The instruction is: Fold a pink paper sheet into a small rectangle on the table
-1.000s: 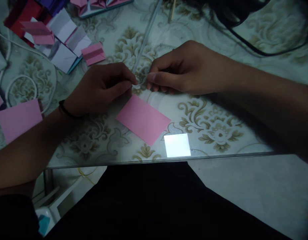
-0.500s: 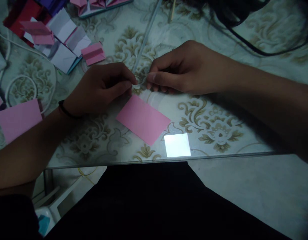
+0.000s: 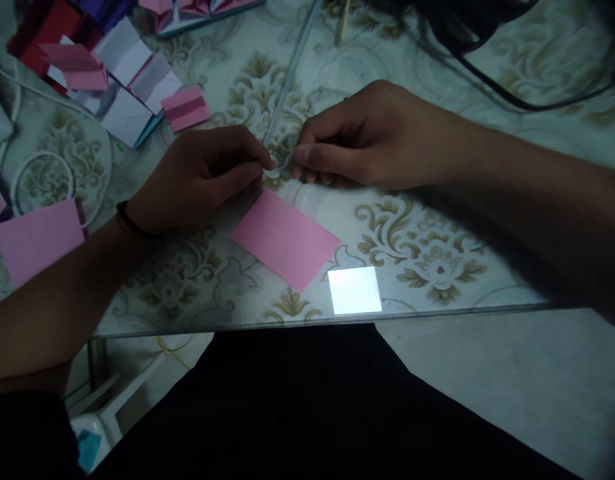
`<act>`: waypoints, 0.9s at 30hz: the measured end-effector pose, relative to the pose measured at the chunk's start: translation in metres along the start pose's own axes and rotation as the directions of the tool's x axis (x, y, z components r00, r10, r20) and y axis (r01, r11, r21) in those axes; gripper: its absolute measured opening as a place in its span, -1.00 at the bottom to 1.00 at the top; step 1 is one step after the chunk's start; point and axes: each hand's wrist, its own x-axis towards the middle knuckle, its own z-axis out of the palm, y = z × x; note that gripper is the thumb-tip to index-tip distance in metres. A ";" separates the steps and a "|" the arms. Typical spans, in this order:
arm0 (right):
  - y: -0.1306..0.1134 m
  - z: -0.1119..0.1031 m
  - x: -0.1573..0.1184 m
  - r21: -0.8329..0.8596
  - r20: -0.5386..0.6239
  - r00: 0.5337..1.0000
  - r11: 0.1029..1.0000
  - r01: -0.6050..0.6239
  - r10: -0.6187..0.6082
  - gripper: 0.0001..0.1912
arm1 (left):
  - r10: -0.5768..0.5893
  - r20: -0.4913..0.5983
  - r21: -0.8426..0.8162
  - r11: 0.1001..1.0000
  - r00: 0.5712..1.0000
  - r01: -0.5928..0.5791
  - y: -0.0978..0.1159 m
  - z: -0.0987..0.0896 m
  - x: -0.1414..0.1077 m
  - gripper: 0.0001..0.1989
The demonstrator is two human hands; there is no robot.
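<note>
A flat sheet of pink paper (image 3: 287, 240) lies slantwise on the patterned tabletop in front of me. My left hand (image 3: 197, 173), with a dark band at the wrist, rests just beyond its upper left corner. Its fingers are loosely curled, and nothing shows in them. Opposite, my right hand (image 3: 357, 140) rests on the table, thumb against curled fingers, a small gap from the left fingertips. I see nothing in this hand, and it stands clear of the paper.
Folded white paper pieces (image 3: 132, 110) and a small folded pink piece (image 3: 186, 107) lie at upper left. More pink paper (image 3: 40, 239) is by my left forearm, near a white cable (image 3: 64, 157). A black cable (image 3: 512, 101) curves at upper right. A bright white rectangle (image 3: 354, 291) shows near the table edge.
</note>
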 end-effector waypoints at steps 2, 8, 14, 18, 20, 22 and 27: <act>0.000 0.000 0.000 0.002 0.000 1.000 1.000 0.005 -0.005 -0.76 | 0.006 -0.006 0.000 1.000 1.000 -0.006 -0.001 0.000 0.000 -0.86; 0.000 -0.001 0.000 0.024 -0.004 1.000 1.000 0.010 -0.010 -0.74 | -0.018 -0.031 -0.050 0.999 0.999 0.016 -0.002 0.000 0.001 -0.90; 0.001 -0.001 -0.001 0.028 -0.005 1.000 0.999 0.021 -0.021 -0.73 | -0.018 -0.031 -0.052 0.999 0.999 0.017 -0.001 0.001 0.001 -0.90; 0.000 -0.001 -0.001 0.031 -0.002 1.000 0.999 0.015 -0.015 -0.74 | -0.019 -0.032 -0.053 0.998 0.999 0.017 -0.001 0.001 0.001 -0.90; -0.001 -0.001 0.000 0.023 0.000 1.000 1.000 0.005 -0.005 -0.75 | -0.016 -0.025 -0.057 0.998 1.000 0.015 -0.001 0.001 0.001 -0.89; -0.001 -0.001 0.000 0.017 0.005 1.000 1.000 0.001 -0.001 -0.75 | -0.020 -0.022 -0.055 0.998 1.000 0.019 -0.001 0.000 0.000 -0.88; 0.000 0.000 0.000 0.027 -0.008 1.000 0.999 0.021 -0.020 -0.74 | -0.029 -0.029 -0.047 0.999 0.999 0.027 -0.003 0.000 0.000 -0.87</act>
